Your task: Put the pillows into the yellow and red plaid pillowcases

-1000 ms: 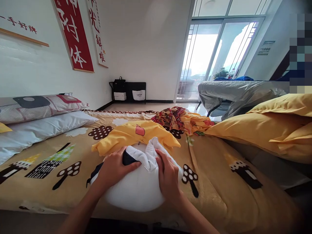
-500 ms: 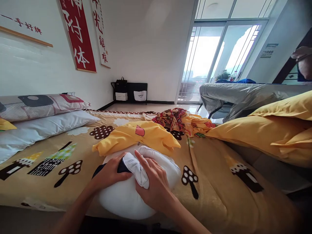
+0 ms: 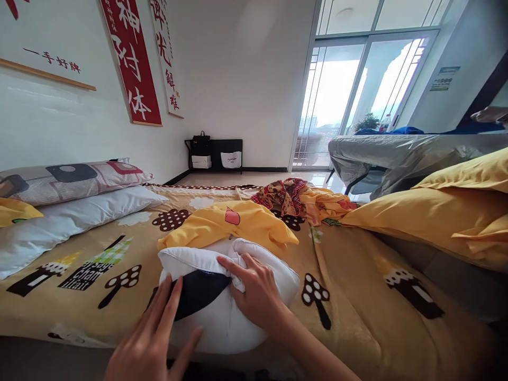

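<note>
A plump white pillow (image 3: 222,328) lies in front of me, its near part bulging toward the bed's edge. Part of it is a dark navy patch (image 3: 201,292) beneath a white fold. Over its far end drapes a yellow pillowcase (image 3: 222,222) with a small pink mark; how far the pillow sits inside it I cannot tell. My right hand (image 3: 254,286) grips bunched white fabric at the middle of the pillow. My left hand (image 3: 153,328) has its fingers stretched out at the pillow's left side, against the dark patch.
A tan patterned blanket (image 3: 349,296) covers the bed. Pillows (image 3: 115,209) lie on the left, and yellow bedding (image 3: 428,217) is heaped on the right. Crumpled red and orange cloth (image 3: 286,196) lies beyond. Behind stands a plastic-covered table (image 3: 397,153), with another person's hand (image 3: 490,115) at far right.
My left hand has let go of the bunched white fabric and drawn back toward me, fingers spread. The left fold has opened out, showing more of the dark patch. My right hand keeps its grip.
</note>
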`<state>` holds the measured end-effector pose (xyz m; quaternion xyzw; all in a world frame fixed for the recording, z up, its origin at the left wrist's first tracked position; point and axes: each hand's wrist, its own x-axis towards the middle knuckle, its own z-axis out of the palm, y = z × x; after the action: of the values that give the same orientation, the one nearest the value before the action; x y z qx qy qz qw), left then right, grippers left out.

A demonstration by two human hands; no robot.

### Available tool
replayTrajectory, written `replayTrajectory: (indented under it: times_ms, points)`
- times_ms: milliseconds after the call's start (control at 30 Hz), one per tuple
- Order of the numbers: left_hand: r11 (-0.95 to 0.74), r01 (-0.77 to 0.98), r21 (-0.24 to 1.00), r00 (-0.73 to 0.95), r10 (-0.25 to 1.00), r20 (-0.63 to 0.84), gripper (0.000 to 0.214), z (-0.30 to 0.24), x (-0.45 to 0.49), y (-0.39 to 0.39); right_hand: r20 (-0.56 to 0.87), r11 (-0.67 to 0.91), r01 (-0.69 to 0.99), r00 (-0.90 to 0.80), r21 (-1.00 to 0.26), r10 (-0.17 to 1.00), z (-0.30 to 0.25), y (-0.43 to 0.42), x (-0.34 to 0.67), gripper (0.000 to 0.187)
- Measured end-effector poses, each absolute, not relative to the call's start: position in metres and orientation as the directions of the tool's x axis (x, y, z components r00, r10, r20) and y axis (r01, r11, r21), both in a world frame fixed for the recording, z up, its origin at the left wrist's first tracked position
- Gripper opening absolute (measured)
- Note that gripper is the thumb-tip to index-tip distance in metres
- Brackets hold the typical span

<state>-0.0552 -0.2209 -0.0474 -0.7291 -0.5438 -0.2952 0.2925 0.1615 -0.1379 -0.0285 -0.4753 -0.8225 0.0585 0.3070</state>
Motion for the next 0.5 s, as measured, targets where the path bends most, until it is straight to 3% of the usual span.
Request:
replayTrajectory:
  times_ms: [67,133,233,367,500]
  points:
    - [-0.272,0.961,-0.051,0.206,0.581,0.787,0.066,-0.038,-0.063,-0.228,0.464,0.543,0.748,-0.353,-0.381,0.812,-0.028,-0.137,0.161,0.059]
    - [-0.263,0.962,0.08,0.088,0.569,0.818,0.055,-0.028,-0.066,-0.221,0.485,0.552,0.745,-0.35,-0.375,0.802,-0.029,-0.138,0.161,0.056]
    - [-0.25,0.927,0.281,-0.044,0.67,0.741,0.052,-0.023,-0.056,-0.188,0.522,0.571,0.734,-0.345,-0.369,0.78,-0.035,-0.138,0.163,0.054]
    - [-0.34,0.802,0.491,0.08,0.876,0.476,0.057,-0.028,-0.038,-0.141,0.619,0.655,0.681,-0.369,-0.327,0.693,-0.049,-0.143,0.171,0.063]
    - [-0.395,0.686,0.611,0.254,0.917,0.308,0.054,-0.023,-0.034,-0.129,0.637,0.722,0.647,-0.453,-0.246,0.623,-0.05,-0.149,0.177,0.079]
